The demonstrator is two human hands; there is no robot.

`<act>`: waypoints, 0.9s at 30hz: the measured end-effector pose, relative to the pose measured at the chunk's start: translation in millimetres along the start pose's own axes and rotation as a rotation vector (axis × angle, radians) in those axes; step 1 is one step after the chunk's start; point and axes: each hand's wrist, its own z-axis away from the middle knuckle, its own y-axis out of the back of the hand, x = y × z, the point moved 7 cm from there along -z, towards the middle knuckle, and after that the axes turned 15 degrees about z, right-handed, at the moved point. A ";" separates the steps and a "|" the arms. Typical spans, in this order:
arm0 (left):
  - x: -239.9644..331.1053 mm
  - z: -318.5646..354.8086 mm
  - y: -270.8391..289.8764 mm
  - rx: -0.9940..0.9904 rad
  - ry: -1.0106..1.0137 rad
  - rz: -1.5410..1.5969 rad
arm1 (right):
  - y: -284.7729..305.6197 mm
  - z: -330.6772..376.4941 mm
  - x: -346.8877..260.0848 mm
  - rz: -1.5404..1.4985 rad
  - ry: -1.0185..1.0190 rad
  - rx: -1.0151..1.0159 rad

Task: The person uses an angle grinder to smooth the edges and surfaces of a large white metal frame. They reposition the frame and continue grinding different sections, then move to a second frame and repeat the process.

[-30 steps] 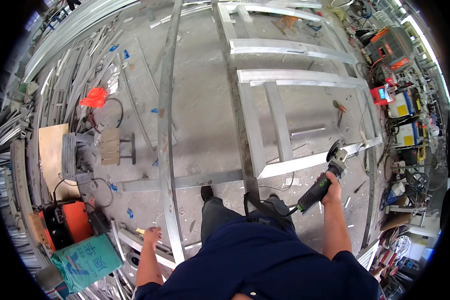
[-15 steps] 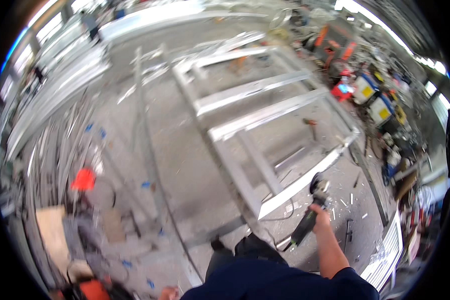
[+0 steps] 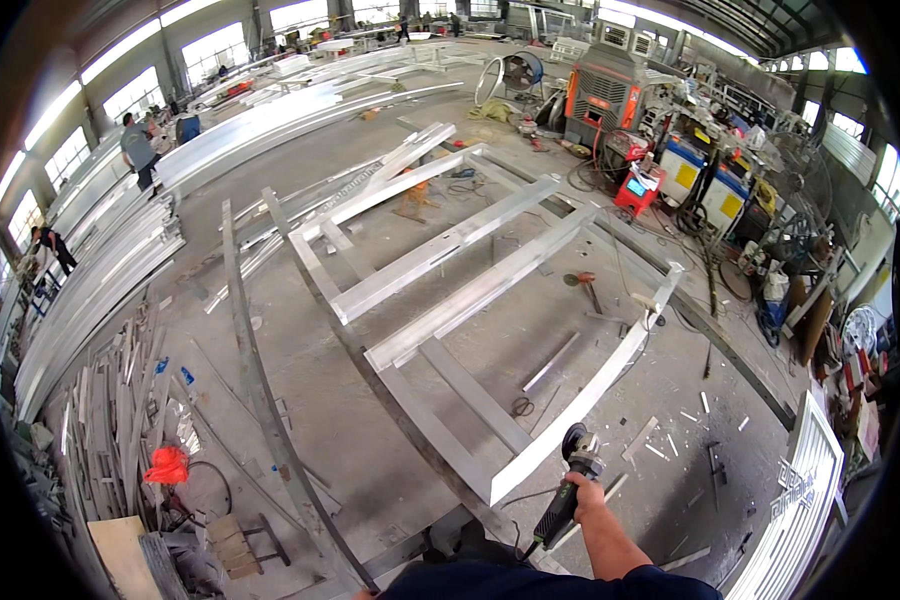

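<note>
My right hand (image 3: pixel 589 496) is wrapped round the body of a dark angle grinder (image 3: pixel 558 512). The tool's metal head and disc point up and away from me, just right of a long silver metal bar at the near end of a welded frame (image 3: pixel 530 466). I see a small gap between the disc and that bar, though touching cannot be ruled out. A cord runs from the grinder's lower end. Of my left hand (image 3: pixel 364 595) only a sliver shows at the lower edge, its fingers hidden.
Long dark rails (image 3: pixel 260 370) lie under and beside the frame. At left are metal offcuts (image 3: pixel 110 430), an orange-red bag (image 3: pixel 167 465) and a small stool (image 3: pixel 245 545). To the right stand a white slatted panel (image 3: pixel 795 500) and welding machines (image 3: pixel 682 170). A co-worker (image 3: pixel 138 152) stands far left.
My view has lifted and sharpened, bringing in more of the hall. The grinder, still in my right hand, now sits lower and further left in view. My left hand has nearly left the picture.
</note>
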 end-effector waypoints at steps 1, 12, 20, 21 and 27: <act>-4.9 4.0 2.6 0.019 -0.006 -0.050 | -3.2 -3.5 -3.9 -0.011 -0.023 -0.005; -0.1 9.3 103.7 0.240 0.153 0.361 | -12.9 -18.6 -33.7 -0.010 0.045 -0.034; 6.4 -49.1 149.4 0.098 0.249 -0.105 | -0.2 -35.6 -7.3 -0.132 0.063 0.129; 15.7 -65.9 160.1 0.067 0.231 -0.148 | -3.4 -21.9 -2.9 -0.152 0.070 0.177; 137.2 -228.8 250.5 -0.091 -0.170 -0.561 | -12.4 25.9 -2.2 -0.241 0.099 0.466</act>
